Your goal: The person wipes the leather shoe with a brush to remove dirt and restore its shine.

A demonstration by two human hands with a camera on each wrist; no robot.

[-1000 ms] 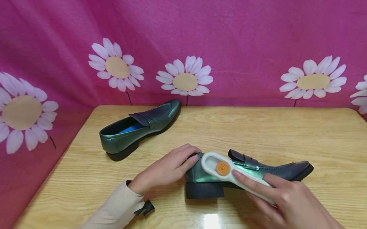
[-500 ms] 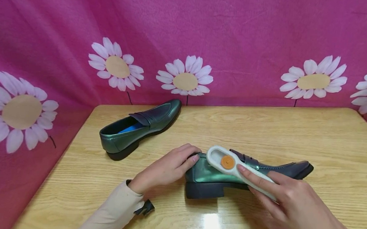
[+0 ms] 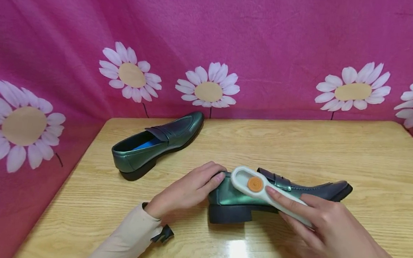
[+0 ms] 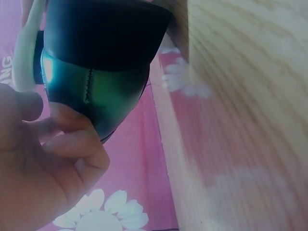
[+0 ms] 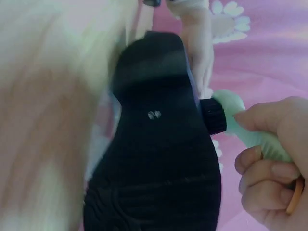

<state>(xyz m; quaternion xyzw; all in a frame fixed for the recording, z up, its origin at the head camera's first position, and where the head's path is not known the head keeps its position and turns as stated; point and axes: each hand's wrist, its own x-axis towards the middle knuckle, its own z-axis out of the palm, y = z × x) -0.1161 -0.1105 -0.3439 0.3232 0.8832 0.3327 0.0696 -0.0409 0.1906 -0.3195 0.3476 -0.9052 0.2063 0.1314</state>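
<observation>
A dark green iridescent loafer [image 3: 229, 196] is held raised on its side over the table, its toe to the right in the head view. My left hand [image 3: 187, 190] grips the back rim at the heel between thumb and fingers. My right hand [image 3: 341, 229] holds a white-handled shoe brush [image 3: 255, 183] with an orange disc on its head, the forefinger stretched along the handle. Its black bristles [image 5: 213, 116] meet the shoe's side in the right wrist view. The black sole [image 5: 159, 144] faces that camera. The left wrist view shows the heel's stitched back seam [image 4: 89, 84].
A matching loafer [image 3: 160, 142] with a blue insole stands upright at the back left of the wooden table [image 3: 296, 145]. Behind the table hangs a magenta cloth [image 3: 284, 43] with large white daisies.
My right hand has slid the brush a little right and up along the shoe's side, then slightly back left. The left hand and both shoes have stayed in place.
</observation>
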